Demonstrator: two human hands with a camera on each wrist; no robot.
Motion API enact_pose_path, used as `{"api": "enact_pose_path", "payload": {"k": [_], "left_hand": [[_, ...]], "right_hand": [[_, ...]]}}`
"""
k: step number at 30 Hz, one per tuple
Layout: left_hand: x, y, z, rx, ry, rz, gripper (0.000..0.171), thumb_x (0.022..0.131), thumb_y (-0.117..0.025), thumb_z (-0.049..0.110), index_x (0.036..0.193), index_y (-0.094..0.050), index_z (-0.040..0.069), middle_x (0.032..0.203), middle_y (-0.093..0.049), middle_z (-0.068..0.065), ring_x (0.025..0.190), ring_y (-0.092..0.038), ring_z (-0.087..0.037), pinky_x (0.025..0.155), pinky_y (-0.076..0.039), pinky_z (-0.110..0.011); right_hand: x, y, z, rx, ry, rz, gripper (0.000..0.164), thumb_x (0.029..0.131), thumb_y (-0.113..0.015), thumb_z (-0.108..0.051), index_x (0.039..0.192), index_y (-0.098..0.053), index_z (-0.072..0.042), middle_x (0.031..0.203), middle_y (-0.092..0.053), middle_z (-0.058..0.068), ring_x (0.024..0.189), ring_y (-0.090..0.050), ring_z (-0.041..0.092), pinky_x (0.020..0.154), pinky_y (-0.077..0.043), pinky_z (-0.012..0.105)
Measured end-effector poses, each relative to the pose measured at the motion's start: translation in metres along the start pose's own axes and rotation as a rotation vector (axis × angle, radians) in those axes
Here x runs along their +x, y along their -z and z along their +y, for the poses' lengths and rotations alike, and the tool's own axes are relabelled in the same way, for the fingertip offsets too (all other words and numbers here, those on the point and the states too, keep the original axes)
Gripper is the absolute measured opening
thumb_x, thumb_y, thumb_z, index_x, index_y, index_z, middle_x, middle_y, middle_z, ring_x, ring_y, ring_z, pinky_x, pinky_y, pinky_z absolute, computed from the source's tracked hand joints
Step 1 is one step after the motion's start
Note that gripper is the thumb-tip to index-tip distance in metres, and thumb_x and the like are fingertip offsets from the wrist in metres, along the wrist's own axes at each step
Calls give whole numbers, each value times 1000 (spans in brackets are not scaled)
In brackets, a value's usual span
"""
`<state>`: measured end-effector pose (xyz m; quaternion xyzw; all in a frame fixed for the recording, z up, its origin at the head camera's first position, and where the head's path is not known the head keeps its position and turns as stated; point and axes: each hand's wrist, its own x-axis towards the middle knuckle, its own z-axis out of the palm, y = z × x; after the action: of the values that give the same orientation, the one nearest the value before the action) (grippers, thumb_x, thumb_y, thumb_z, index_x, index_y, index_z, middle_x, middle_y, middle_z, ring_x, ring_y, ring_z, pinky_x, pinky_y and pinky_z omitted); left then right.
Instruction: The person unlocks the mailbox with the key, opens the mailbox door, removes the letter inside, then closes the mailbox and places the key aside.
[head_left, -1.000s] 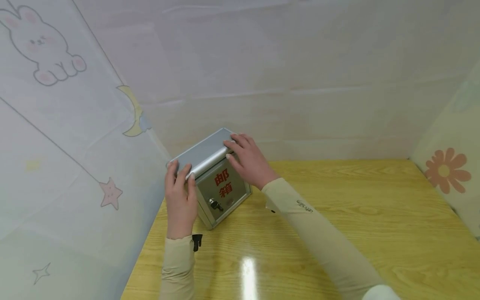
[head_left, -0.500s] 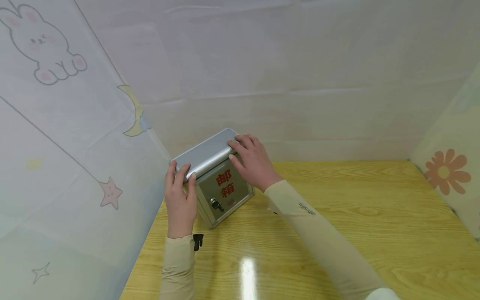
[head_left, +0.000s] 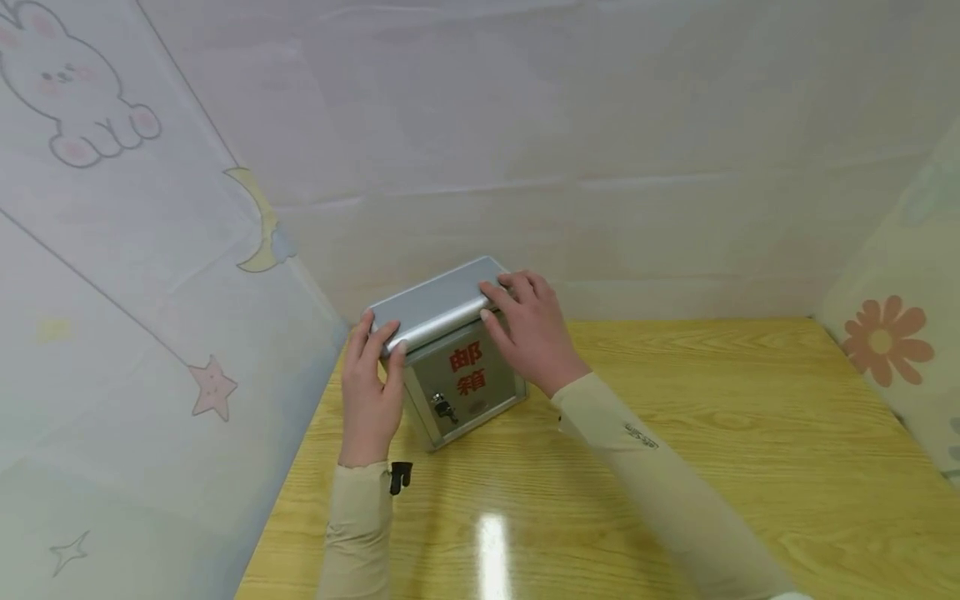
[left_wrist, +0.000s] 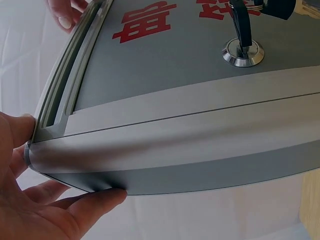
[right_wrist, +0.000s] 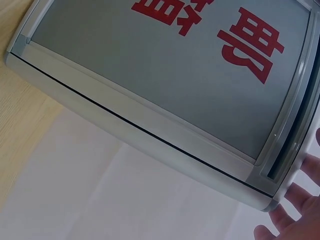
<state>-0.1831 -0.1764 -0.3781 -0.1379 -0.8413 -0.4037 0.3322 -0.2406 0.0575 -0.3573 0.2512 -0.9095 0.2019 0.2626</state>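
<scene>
A silver-grey metal mailbox with red characters on its front door stands on the table, angled. A key sits in the round lock on that door. My left hand grips the top left corner, thumb at the front and fingers along the side and lid. At the top right edge my right hand holds the mailbox, thumb on the front edge and fingers over the lid. In the right wrist view, a narrow slot runs below the lid. The mailbox's back is hidden.
The wood-grain table reaches to the right and toward me. Behind the mailbox rises a pale wall covering. Another printed with a rabbit and a star borders the left, and one with a flower the right.
Both hands have shifted the mailbox to the right and turned it so its front faces more toward me. Their hold looks the same. The head view has moved slightly.
</scene>
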Motion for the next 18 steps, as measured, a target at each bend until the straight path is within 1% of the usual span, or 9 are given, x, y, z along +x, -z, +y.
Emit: {"api": "enact_pose_path", "payload": {"k": [6,11,18], "left_hand": [[3,-8,3,-36,-4,-50,34,100,-54,25,130,-59,11,151,-32,-10,137,-33,-27,101,-40,-46],[4,-14,5,-58,-12,-85,34,100,-53,26,131,-58,13,152,-31,-8,138,-31,-25,102,-39,-44],[8,-24,8,-88,-63,-121,34,100,-53,26,132,-58,13,151,-33,-9,139,-28,-21,105,-36,-44]], "right_hand": [[-11,6,9,-10,-4,48,42,102,-45,-35,137,-54,-14,132,-46,12,125,-35,31,104,-26,48],[-20,12,15,-10,-2,84,40,101,-47,-32,136,-55,-13,129,-47,14,123,-36,32,103,-27,49],[-32,21,23,3,-23,156,38,101,-48,-31,131,-59,-10,125,-49,16,119,-38,34,102,-28,50]]}}
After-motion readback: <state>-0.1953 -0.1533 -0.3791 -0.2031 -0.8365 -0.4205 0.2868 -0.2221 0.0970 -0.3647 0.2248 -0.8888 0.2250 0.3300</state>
